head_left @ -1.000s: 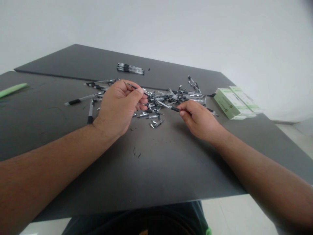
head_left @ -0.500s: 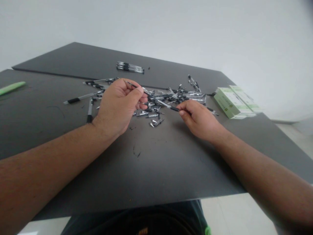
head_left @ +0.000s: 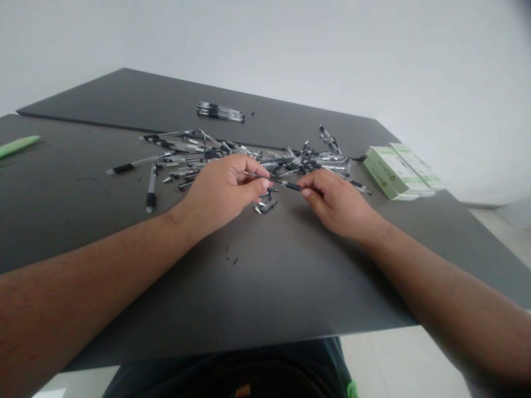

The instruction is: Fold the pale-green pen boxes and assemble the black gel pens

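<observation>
My right hand [head_left: 334,202] pinches a pen barrel [head_left: 293,186] by its black grip part, with the clear part pointing left. My left hand [head_left: 232,188] is closed with thumb and fingers on a thin dark ink refill [head_left: 274,180], in line with the barrel and running into its left end. How deep the refill sits inside cannot be made out. Both hands are held just in front of a loose pile of pen parts [head_left: 224,148], with clear barrels, black grips and metallic tips. A few small tips [head_left: 265,207] lie under my left fingertips.
A neat bundle of pens [head_left: 219,111] lies on the far table, with a small black piece [head_left: 253,113] beside it. Green and white boxes [head_left: 398,171] stand at the right. A light green object [head_left: 20,146] is at the left edge of the dark table [head_left: 265,287].
My left hand has moved right and slightly down, closer to my right hand. Less of the refill shows between the hands. My right hand has barely moved.
</observation>
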A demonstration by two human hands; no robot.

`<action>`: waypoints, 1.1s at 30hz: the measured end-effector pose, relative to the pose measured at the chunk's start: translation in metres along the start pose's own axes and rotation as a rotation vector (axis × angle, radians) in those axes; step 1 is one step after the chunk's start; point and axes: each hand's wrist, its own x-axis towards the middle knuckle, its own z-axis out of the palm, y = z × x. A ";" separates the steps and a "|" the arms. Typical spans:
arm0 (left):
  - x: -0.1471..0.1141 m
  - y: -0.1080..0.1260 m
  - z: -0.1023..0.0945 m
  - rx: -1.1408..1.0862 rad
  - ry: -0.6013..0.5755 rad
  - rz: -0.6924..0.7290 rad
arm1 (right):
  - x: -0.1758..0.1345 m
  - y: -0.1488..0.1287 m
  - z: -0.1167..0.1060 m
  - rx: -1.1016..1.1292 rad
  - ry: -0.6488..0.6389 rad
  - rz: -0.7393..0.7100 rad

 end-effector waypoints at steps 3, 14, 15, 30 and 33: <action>-0.005 0.002 0.000 0.126 -0.063 0.057 | -0.001 -0.003 0.000 0.023 -0.048 -0.033; -0.003 -0.005 -0.003 0.140 -0.073 0.120 | 0.000 -0.002 -0.002 0.093 -0.073 -0.037; -0.001 -0.004 -0.005 0.170 -0.055 0.138 | 0.000 -0.002 -0.002 0.096 -0.073 -0.035; 0.005 0.004 -0.022 0.747 -0.449 0.451 | 0.000 -0.004 -0.005 0.095 -0.060 0.007; 0.005 0.005 -0.021 0.798 -0.476 0.469 | 0.000 -0.003 -0.005 0.097 -0.063 -0.004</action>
